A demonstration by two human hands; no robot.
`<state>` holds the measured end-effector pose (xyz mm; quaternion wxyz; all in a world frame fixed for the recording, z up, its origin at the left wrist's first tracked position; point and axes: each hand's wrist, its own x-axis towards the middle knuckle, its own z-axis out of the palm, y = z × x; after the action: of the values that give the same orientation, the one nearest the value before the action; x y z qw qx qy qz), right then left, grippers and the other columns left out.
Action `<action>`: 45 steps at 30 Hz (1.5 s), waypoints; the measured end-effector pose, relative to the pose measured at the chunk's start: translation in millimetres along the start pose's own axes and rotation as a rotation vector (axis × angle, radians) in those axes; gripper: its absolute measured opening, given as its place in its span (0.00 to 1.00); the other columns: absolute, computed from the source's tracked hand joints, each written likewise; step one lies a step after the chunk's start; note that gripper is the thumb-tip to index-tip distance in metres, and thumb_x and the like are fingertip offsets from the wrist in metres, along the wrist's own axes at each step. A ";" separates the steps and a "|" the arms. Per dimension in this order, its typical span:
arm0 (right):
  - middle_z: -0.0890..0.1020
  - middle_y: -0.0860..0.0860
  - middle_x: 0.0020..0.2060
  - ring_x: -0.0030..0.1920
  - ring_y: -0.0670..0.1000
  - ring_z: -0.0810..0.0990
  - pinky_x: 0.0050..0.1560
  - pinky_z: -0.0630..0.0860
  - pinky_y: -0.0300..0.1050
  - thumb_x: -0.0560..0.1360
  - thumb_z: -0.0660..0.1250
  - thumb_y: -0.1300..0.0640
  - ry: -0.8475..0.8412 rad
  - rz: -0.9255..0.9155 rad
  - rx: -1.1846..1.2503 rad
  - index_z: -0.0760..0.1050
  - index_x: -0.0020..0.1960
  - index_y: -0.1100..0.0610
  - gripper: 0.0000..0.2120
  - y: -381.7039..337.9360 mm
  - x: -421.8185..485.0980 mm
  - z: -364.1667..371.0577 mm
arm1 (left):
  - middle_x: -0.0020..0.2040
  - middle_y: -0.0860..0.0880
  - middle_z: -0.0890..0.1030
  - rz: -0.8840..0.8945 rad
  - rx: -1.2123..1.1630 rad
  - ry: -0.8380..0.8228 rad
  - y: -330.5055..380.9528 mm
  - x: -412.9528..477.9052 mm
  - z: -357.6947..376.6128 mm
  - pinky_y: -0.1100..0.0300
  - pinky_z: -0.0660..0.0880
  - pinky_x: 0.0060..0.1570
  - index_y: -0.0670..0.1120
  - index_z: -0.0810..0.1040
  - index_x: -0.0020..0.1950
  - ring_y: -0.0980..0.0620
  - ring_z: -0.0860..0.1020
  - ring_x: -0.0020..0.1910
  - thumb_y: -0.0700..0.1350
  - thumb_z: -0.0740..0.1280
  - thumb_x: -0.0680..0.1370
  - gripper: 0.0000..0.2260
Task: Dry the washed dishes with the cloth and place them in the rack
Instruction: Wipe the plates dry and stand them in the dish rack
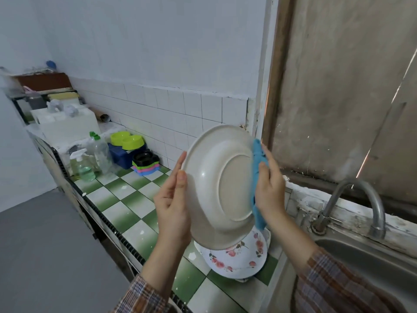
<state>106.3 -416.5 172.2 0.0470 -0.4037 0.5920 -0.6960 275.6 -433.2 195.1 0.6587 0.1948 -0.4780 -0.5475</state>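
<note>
The cream plate [216,188] is held on edge in the air above the counter, its underside and foot ring facing the camera. The left hand [173,206] holds its left rim, thumb on the near face and fingers running up along the edge. The right hand [269,188] pinches a blue cloth [257,159] over the right rim, the cloth hanging down past the wrist. The plate's lower edge hangs just above a flowered dish [239,258] that stands at the counter's right end, beside the steel sink [361,263] and its tap [361,199]. To the left, the green checked counter [126,199] lies bare as far as a spray bottle [83,166] and a clear bottle [99,150]. The tiled wall [171,109] stands close behind the plate's top rim.
</note>
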 end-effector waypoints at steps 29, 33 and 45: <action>0.76 0.53 0.38 0.35 0.51 0.74 0.36 0.69 0.45 0.78 0.60 0.47 0.228 0.867 0.240 0.73 0.43 0.55 0.12 17.6 26.9 -20.9 | 0.70 0.50 0.73 -0.360 0.288 0.237 -12.9 -3.6 -11.0 0.59 0.68 0.66 0.48 0.71 0.70 0.53 0.71 0.67 0.51 0.52 0.84 0.18; 0.74 0.49 0.30 0.31 0.48 0.72 0.33 0.68 0.44 0.76 0.61 0.49 0.288 0.707 0.442 0.70 0.33 0.51 0.14 7.5 34.9 -19.8 | 0.75 0.43 0.65 -0.815 0.286 0.268 -11.9 7.1 -15.5 0.35 0.58 0.69 0.50 0.64 0.75 0.39 0.62 0.74 0.61 0.46 0.83 0.25; 0.84 0.50 0.47 0.48 0.49 0.81 0.54 0.76 0.44 0.73 0.71 0.49 -0.641 0.378 -0.237 0.83 0.50 0.54 0.11 5.5 59.4 -34.9 | 0.61 0.39 0.76 -0.792 -0.065 0.177 7.2 34.0 -45.4 0.52 0.81 0.28 0.42 0.70 0.70 0.42 0.79 0.43 0.31 0.54 0.80 0.19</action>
<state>42.7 -422.9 198.5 0.3100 -0.4868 0.6877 -0.4405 315.8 -473.8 193.7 0.4414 0.3893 -0.2900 -0.7547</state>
